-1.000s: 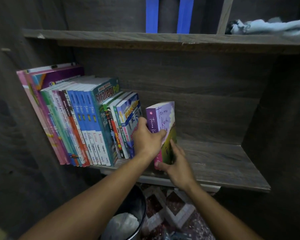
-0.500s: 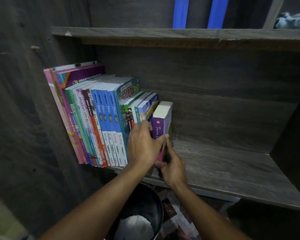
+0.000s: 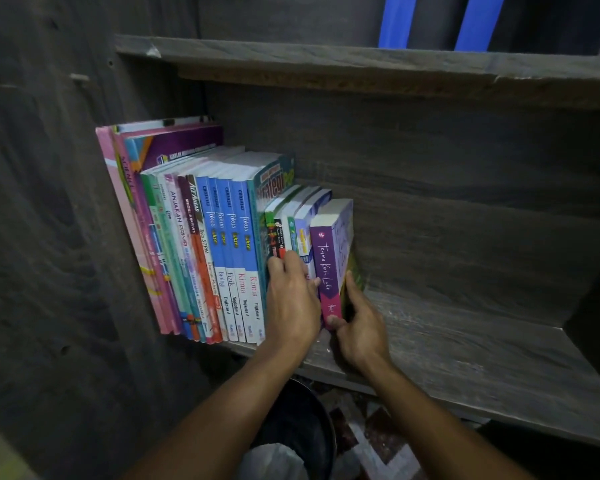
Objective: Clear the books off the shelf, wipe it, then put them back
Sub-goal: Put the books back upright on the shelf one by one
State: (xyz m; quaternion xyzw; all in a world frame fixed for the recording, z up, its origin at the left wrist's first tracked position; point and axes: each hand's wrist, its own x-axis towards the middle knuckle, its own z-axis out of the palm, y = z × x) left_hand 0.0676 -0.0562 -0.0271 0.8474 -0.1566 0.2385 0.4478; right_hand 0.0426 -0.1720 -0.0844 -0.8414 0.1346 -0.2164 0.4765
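Note:
A row of several upright books [image 3: 222,251] stands at the left end of the dark wooden shelf [image 3: 465,348]. At the row's right end stands a purple paperback [image 3: 328,258] with white handwriting on its spine. My right hand [image 3: 361,327] pinches its lower part, thumb on the spine's foot and fingers along the cover. My left hand [image 3: 291,299] rests on the spines of the small books [image 3: 291,220] just left of it, fingers slightly bent, thumb touching the purple spine.
An upper shelf board [image 3: 361,60] runs overhead with two blue strips [image 3: 430,19] behind it. The cabinet's side wall [image 3: 66,202] closes the left. Below the shelf a dark bin [image 3: 298,431] holds a white bag, on a patterned floor [image 3: 371,441].
The purple paperback turned from cover-facing to spine-out and now stands upright against the row. Both hands stayed on it while the view shifted right and closer.

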